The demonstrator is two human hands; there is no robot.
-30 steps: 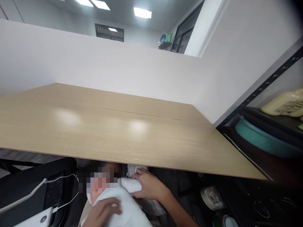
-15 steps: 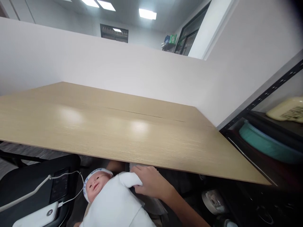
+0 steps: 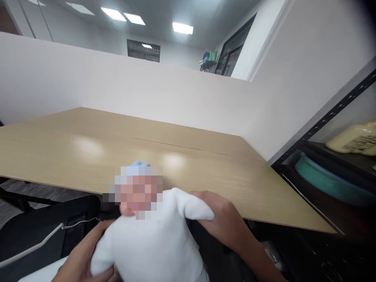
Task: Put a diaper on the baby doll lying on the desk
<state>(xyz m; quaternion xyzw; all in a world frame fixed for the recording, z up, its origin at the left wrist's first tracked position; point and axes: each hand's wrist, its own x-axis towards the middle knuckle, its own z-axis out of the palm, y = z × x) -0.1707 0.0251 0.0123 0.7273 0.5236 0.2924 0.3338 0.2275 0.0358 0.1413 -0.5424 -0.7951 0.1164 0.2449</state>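
A baby doll [image 3: 152, 239] in a white long-sleeved top, with a pale blue cap or headband [image 3: 138, 163], is upright in front of me at the table's near edge. My left hand [image 3: 96, 250] is closed around the sleeve at its lower left side, some fingers hidden behind the cloth. Beside the other sleeve, my right hand [image 3: 219, 209] grips the doll's arm and shoulder from behind, its fingertips partly out of sight. The doll's lower body runs out of the bottom of the view.
Before me stretches a light wooden table [image 3: 199, 172], backed by a white partition [image 3: 164, 90]. At right a black metal shelf [image 3: 323, 121] holds a teal basin [image 3: 326, 182] and a cream-coloured item [image 3: 352, 139]. A black chair [image 3: 38, 223] with a white cable [image 3: 41, 244] stands at lower left.
The doll has been raised from a tilted lying pose to upright, its head now over the table edge. My left hand has come into view on its sleeve; my right hand moved right.
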